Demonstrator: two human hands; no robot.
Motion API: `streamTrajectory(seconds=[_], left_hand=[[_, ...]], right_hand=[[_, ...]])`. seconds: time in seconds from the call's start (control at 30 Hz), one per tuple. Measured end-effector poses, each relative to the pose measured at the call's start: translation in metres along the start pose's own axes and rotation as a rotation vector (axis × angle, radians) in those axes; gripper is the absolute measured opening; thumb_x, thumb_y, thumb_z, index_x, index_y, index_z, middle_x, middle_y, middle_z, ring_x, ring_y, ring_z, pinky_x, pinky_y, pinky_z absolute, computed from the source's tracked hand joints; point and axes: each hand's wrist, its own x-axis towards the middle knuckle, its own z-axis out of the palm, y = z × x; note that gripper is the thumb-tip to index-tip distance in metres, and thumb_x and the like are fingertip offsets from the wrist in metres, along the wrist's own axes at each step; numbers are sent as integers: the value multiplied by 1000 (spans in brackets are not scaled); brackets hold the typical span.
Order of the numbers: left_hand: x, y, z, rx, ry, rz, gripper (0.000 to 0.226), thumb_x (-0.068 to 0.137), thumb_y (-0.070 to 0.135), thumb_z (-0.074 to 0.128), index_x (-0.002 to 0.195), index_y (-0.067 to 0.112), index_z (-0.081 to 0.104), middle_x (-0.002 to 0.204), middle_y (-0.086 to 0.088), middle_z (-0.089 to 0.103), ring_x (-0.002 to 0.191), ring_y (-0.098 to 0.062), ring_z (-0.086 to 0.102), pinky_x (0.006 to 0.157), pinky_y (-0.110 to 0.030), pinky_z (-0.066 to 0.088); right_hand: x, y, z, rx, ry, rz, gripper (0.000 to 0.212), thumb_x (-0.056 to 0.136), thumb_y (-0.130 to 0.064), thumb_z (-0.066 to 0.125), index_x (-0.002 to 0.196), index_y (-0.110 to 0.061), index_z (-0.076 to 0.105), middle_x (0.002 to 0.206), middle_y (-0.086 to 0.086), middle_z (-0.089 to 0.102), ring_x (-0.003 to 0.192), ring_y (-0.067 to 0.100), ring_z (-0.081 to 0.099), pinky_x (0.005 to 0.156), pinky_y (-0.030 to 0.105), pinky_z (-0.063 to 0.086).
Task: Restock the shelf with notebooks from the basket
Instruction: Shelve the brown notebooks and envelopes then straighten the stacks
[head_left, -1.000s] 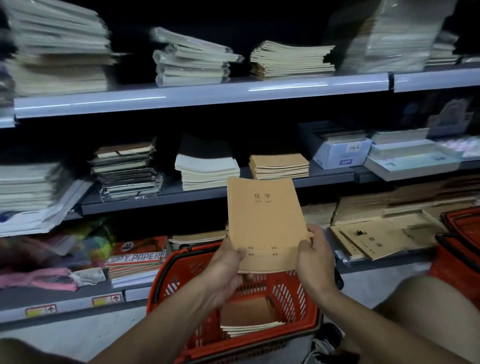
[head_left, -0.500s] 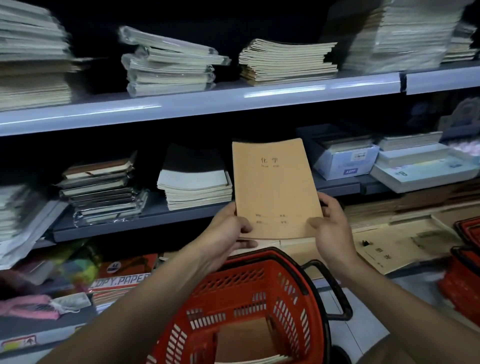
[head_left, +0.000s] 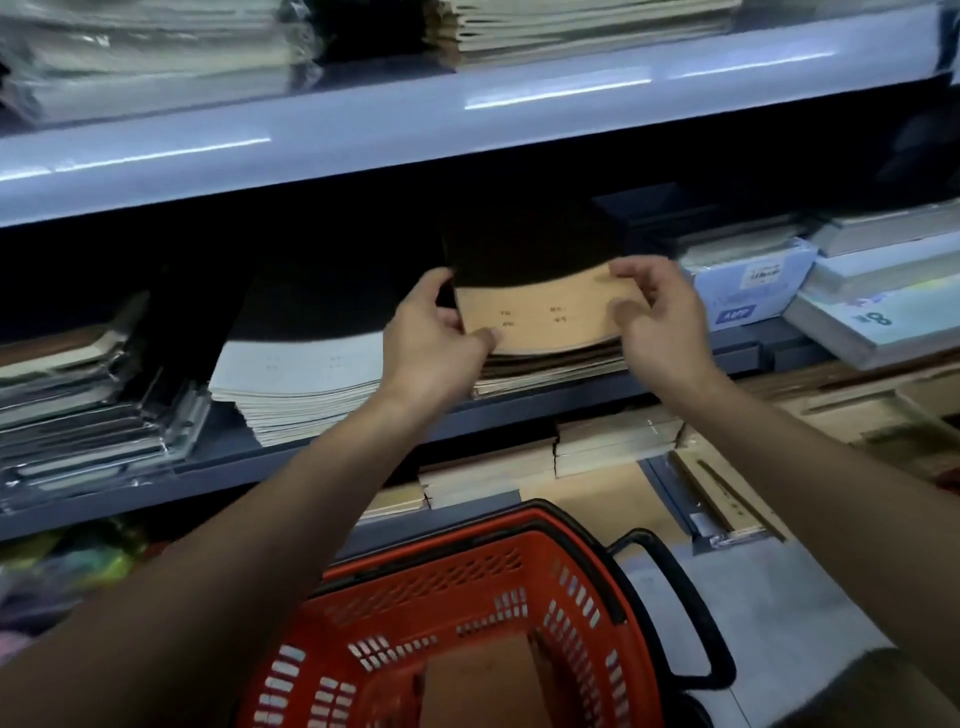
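Fingers (head_left: 631, 273) of the right hand (head_left: 660, 322) are curled over the right edge of a tan notebook (head_left: 545, 317), thumb pressed on its cover; the left hand (head_left: 431, 332) pinches the notebook's left near corner, thumb on top, fingers tucked under or behind — not fully seen. Notebook is held by both hands, lying nearly flat on top of a short stack of tan notebooks (head_left: 550, 371) on the middle shelf (head_left: 322, 452). Its far half is lost in shadow under the upper shelf (head_left: 467, 130); only the near half, with small printed lines, is lit. Whether the notebook fully rests on the stack or is slightly lifted at the near edge cannot be told.

Just left of the stack, a pile of pale grey-covered notebooks (head_left: 301, 384) is seen on the same shelf, and further left a heap of plastic-wrapped packs (head_left: 88, 415). To the right, a light blue box (head_left: 748, 283) and flat white-blue packages (head_left: 878, 306) are stacked. More wrapped paper stock (head_left: 150, 57) sits on the upper shelf, blurred. Below the middle shelf, tan and cream notebook stacks (head_left: 613, 441) are laid out on a lower level.

A red plastic basket (head_left: 467, 587) with black handles (head_left: 675, 613) is seen at bottom centre, directly below the forearms — a brown notebook (head_left: 483, 680) lies inside on its floor. Grey floor (head_left: 779, 608) shows to the right of the basket.
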Motion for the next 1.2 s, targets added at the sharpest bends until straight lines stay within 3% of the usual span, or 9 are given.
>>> streamTrajectory(seconds=[0.13,0.27,0.33,0.43,0.6,0.73,0.9,1.03,1.2], left_hand=[[19,-2,10,289,48,120,41,92,29,73,133,25,67,111,6,74,98,-7,70,86,-13,53],[26,-18,19,582,-15,217,46,99,41,57,141,21,61,131,-8,65,120,-26,61,103,-31,48],[23,-24,20,701,-37,263,49,102,45,52,143,19,58,129,-15,61,120,-34,59,101,-40,49],[20,-29,18,764,-34,305,58,98,55,57,145,20,56,126,-15,61,117,-33,58,93,-36,47],[22,-31,17,702,-17,258,46,90,57,68,124,25,69,108,-4,71,94,-21,60,73,-28,39],[18,-33,17,732,8,300,46,93,54,67,125,21,69,105,-6,72,94,-24,62,73,-29,40],[15,-35,16,786,14,330,53,95,54,63,134,17,62,112,-10,71,101,-30,65,76,-35,47],[4,-32,11,743,-25,316,45,97,39,66,135,17,60,107,-10,70,102,-34,65,86,-41,52],[-16,-27,-4,747,-25,345,45,97,32,65,138,15,58,111,-12,66,105,-35,63,85,-42,54]], right_hand=[[20,12,10,-166,38,-46,28,97,-19,53,118,-27,68,125,-1,56,116,15,55,109,39,46],[25,27,14,-341,25,-141,28,100,-19,54,120,-16,72,124,4,63,113,17,59,103,32,46],[23,38,15,-431,10,-212,29,102,-21,54,119,-14,75,118,8,69,107,22,63,96,31,48],[20,45,14,-504,-22,-285,34,105,-31,51,120,-14,76,113,11,72,102,27,66,89,37,52],[10,45,7,-514,-188,-211,67,96,-68,51,144,-21,61,146,8,56,134,25,51,110,42,44],[7,45,5,-606,-215,-266,68,96,-65,55,146,-19,56,145,11,55,132,30,49,108,48,46],[4,35,7,-728,-248,-280,70,96,-68,44,145,-18,53,140,12,56,127,34,49,100,49,49],[0,28,5,-782,-271,-274,75,95,-74,31,142,-19,49,132,12,58,121,35,51,92,49,52],[-18,20,2,-810,-190,-235,74,99,-68,36,153,-17,41,138,16,56,130,36,45,92,51,54]])
